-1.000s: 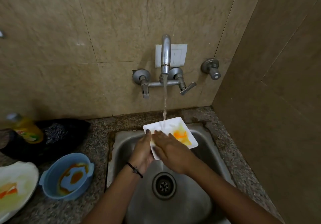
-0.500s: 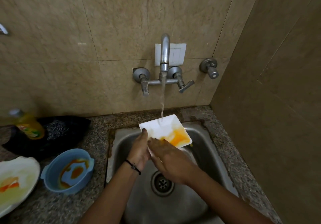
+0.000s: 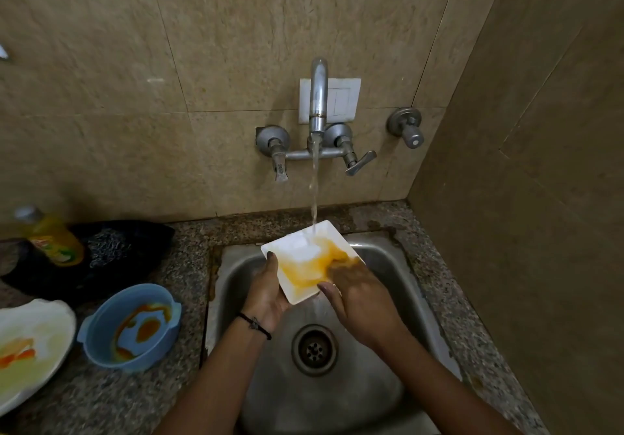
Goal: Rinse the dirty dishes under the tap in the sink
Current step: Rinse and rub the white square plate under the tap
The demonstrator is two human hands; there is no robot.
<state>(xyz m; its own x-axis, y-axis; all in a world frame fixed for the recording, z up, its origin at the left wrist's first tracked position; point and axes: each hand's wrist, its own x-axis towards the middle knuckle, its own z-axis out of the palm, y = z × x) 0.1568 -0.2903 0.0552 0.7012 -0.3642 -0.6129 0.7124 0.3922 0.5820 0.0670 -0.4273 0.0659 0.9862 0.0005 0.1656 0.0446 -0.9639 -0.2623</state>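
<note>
A small square white plate (image 3: 297,249), smeared with orange-yellow sauce, is held tilted over the steel sink (image 3: 398,266). Water runs from the wall tap (image 3: 318,97) onto its far corner. My left hand (image 3: 266,287) grips the plate's left edge from below, thumb on the rim. My right hand (image 3: 361,296) lies on the plate's right side, with its fingers flat on the sauce and its thumb at the near edge. Left of the sink wait a blue bowl (image 3: 130,325) with orange residue and a large white plate (image 3: 30,343) with food stains.
A yellow dish-soap bottle (image 3: 54,235) stands by a dark cloth (image 3: 111,252) on the granite counter (image 3: 189,252) at the back left. A tiled wall closes the right side. The sink drain (image 3: 314,349) lies below my hands.
My right hand slid from the plate's near left part across to its right side. The orange sauce has spread over more of the plate. The water keeps running.
</note>
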